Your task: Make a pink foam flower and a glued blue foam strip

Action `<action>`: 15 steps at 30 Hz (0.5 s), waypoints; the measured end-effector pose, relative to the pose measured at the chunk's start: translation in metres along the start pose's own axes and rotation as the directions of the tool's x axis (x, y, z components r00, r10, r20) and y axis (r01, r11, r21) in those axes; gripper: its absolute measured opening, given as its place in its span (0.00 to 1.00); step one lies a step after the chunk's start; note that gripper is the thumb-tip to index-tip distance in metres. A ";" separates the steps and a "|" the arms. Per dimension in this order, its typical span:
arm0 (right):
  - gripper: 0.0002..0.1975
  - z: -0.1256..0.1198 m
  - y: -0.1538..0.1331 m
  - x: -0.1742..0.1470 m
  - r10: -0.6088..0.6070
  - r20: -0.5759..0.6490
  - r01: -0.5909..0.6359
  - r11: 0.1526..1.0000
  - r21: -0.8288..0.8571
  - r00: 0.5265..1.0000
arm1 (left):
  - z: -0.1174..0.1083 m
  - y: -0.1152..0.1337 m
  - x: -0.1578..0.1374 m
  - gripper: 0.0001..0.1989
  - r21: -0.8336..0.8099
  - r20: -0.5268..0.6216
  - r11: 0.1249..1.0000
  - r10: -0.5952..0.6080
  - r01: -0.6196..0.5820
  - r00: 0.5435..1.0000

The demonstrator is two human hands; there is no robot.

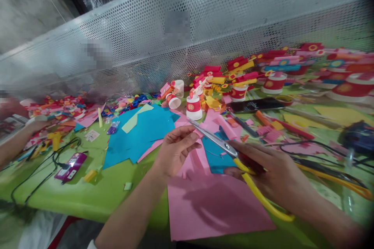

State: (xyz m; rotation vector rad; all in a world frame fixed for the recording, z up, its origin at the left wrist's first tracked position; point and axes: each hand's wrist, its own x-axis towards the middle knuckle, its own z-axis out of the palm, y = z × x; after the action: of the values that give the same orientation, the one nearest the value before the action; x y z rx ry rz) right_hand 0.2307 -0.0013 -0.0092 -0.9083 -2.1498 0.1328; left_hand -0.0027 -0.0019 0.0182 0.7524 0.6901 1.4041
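Note:
In the middle of the head view, my left hand (pixel 177 148) pinches a small pink piece of paper (pixel 199 133) between thumb and fingers. My right hand (pixel 263 159) grips a pair of scissors (pixel 219 142) with yellow handles, part of which shows below the palm. The blades point left and reach the pink piece at my left fingertips; whether they touch it is unclear. Under both hands lies a pink sheet (pixel 216 210) at the table's front edge, shaded by them. Just beyond the scissors' tip stands a red and white paper cup (pixel 194 107).
Blue sheets (pixel 140 132) lie on the green table (pixel 96 198). A purple device (pixel 71 167) with black cables sits left, near another person's arm (pixel 20 140). Several decorated cups (pixel 274 82) line the back right before a perforated metal panel (pixel 204 15). A black phone-like slab (pixel 257 105) lies right.

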 end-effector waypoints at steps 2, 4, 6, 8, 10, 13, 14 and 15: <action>0.28 0.000 0.000 0.000 -0.002 -0.003 0.002 1.000 -0.004 1.000 | 0.000 0.000 -0.001 0.10 0.006 0.003 1.000 0.006 -0.006 1.000; 0.29 0.001 0.000 0.000 0.001 -0.011 -0.001 1.000 -0.007 1.000 | 0.001 0.000 -0.001 0.10 0.012 -0.002 1.000 0.007 -0.007 1.000; 0.29 0.001 0.000 0.000 0.002 -0.021 -0.002 1.000 -0.004 1.000 | 0.000 0.000 -0.001 0.10 0.020 -0.008 1.000 0.008 -0.007 1.000; 0.28 0.001 0.000 0.000 0.000 -0.027 0.000 1.000 -0.001 1.000 | -0.002 -0.001 0.000 0.10 0.023 -0.015 1.000 0.008 -0.008 1.000; 0.28 0.001 0.000 0.000 0.013 -0.028 -0.013 1.000 0.002 1.000 | -0.004 -0.002 0.001 0.11 0.023 -0.022 1.000 0.003 -0.003 1.000; 0.29 -0.002 0.001 0.001 0.083 -0.022 -0.083 0.996 -0.009 0.996 | -0.005 0.000 0.001 0.11 0.021 -0.025 1.000 -0.019 0.019 1.000; 0.30 -0.004 0.002 0.001 0.113 -0.017 -0.114 0.993 -0.014 0.993 | -0.004 0.001 0.001 0.11 0.016 -0.026 0.999 -0.029 0.029 0.999; 0.31 -0.006 0.002 0.001 0.144 -0.015 -0.144 0.989 -0.019 0.990 | -0.004 0.002 0.001 0.11 0.007 -0.029 0.999 -0.040 0.040 0.999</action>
State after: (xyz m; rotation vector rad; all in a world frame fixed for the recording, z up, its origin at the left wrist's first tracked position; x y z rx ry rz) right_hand 0.2354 0.0002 -0.0054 -1.0730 -2.0761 0.1767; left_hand -0.0065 -0.0007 0.0174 0.7221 0.7296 1.3791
